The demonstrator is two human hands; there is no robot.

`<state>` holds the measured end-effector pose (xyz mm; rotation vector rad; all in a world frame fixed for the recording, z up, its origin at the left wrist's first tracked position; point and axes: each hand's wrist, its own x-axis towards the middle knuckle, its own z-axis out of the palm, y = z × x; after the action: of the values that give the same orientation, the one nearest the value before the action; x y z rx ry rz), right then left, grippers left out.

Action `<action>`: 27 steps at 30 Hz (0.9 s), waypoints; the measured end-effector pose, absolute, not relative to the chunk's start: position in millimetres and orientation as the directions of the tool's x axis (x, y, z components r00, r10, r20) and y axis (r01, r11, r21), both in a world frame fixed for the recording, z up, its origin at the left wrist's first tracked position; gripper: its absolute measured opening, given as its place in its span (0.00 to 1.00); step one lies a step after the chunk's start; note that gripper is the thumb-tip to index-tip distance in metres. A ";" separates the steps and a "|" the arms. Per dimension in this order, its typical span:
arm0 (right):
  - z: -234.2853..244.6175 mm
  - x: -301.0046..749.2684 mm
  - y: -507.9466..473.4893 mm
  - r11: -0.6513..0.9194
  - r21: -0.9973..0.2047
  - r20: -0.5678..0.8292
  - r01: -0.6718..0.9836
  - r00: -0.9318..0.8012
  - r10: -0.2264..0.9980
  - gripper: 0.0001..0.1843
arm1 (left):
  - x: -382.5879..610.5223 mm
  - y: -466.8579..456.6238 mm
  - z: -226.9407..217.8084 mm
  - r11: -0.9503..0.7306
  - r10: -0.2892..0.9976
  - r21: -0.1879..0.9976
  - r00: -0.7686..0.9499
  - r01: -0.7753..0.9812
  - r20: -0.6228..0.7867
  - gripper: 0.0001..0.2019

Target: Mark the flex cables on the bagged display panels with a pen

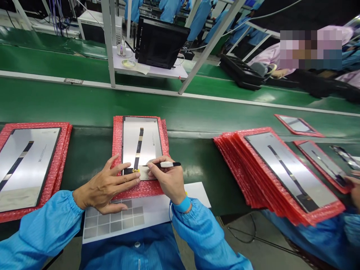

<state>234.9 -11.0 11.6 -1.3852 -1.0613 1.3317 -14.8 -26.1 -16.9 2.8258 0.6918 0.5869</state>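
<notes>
Left hand (111, 183) spread on a display panel (147, 144), right hand (165, 180) pinching a pen (171, 164) (white-banded)

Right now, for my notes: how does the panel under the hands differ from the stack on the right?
The panel lies singly, square to the view; the stack is many overlapped panels, slanted. The left hand and right hand are at the panel, not the stack. Both: dark strip on silver, red bubble wrap.
</notes>
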 end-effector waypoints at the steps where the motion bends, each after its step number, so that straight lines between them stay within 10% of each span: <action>1: 11.6 235.1 -11.0 -0.213 -0.977 -0.213 -0.007 0.048 0.976 0.16 | -15.4 -25.8 -17.0 -0.875 0.478 0.267 0.814 0.405 0.330 0.37; 11: 12.7 236.0 -11.3 -0.199 -0.980 -0.200 -0.033 0.031 0.979 0.16 | -19.7 -23.5 -35.4 -0.838 0.528 0.465 0.644 0.286 0.555 0.30; 27: 11.5 236.6 -11.5 -0.193 -0.981 -0.193 -0.033 0.003 0.981 0.18 | -8.2 -24.7 -17.2 -0.862 0.506 0.242 0.776 0.445 0.376 0.40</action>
<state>236.6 -11.5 11.5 -1.3283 -1.0824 1.3615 -8.2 -24.7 -17.2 2.8277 0.7607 0.6581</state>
